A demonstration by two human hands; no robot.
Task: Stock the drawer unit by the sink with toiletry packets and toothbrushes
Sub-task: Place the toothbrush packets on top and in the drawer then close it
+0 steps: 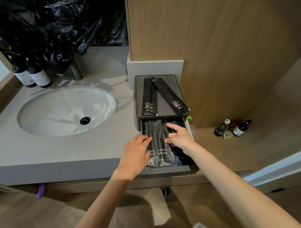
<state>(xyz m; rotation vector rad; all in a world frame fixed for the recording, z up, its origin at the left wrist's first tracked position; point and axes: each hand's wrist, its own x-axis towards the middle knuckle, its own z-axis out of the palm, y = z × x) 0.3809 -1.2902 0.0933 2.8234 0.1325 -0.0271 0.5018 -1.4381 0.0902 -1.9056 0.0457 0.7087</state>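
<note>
Drawer unit [159, 114]: dark box on the grey tabletop [59, 149], just right of the sink [65, 110], against the wood wall panel [221, 36].
Top of unit: two long black packets [149, 97] lie on its tray-like lid, their far ends touching and near ends spread apart; the right one overhangs the front right corner.
Open drawer [168, 170]: pulled out toward the person, reaching past the tabletop's front edge.
Toothbrush packets [162, 153]: two black packets printed "TOOTH BRUSH" lie side by side, lengthwise, in the left part of the drawer.
Other drawer contents: darker and bluish packets [179, 159] fill the right part, mostly hidden under the right hand.
Left hand [136, 151]: palm down, fingers [144, 138] loosely spread and resting flat on the left toothbrush packet, covering part of its lettering; nothing gripped.
Right hand [179, 138]: over the middle of the drawer, index finger extended and touching the right toothbrush packet's upper part, thumb pressing the packet's right edge; the remaining fingers curl underneath, and whether they hold anything cannot be told.
Tabletop back: two dark bottles [32, 76] with pale labels beside a faucet base [77, 70], under a black plastic bag [54, 24].
Floor at right: two small bottles [231, 127].
</note>
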